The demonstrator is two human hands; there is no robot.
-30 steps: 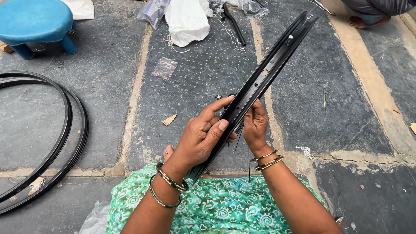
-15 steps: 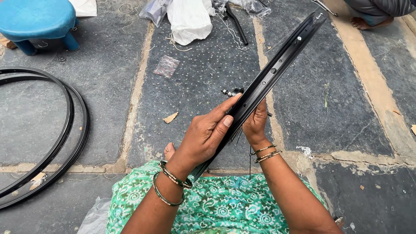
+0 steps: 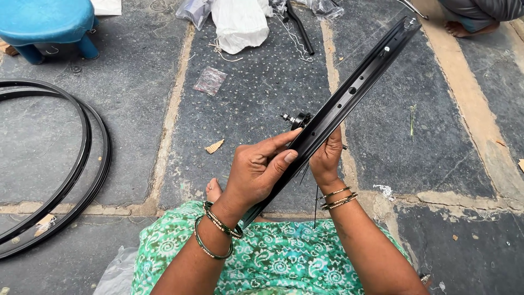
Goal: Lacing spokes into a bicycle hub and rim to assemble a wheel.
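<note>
Stone floor (image 3: 245,104), wide and open ahead. Two spare black rims (image 3: 82,158) lie flat at left, well apart. Black wheel rim (image 3: 349,101) held edge-on over the lap, tilted up to the right, likely to bring its spoke holes into view. Left hand (image 3: 256,169) wraps the rim's near edge; right hand (image 3: 326,158) closed on the far edge. Hub (image 3: 297,118) behind, possibly spoked.
</note>
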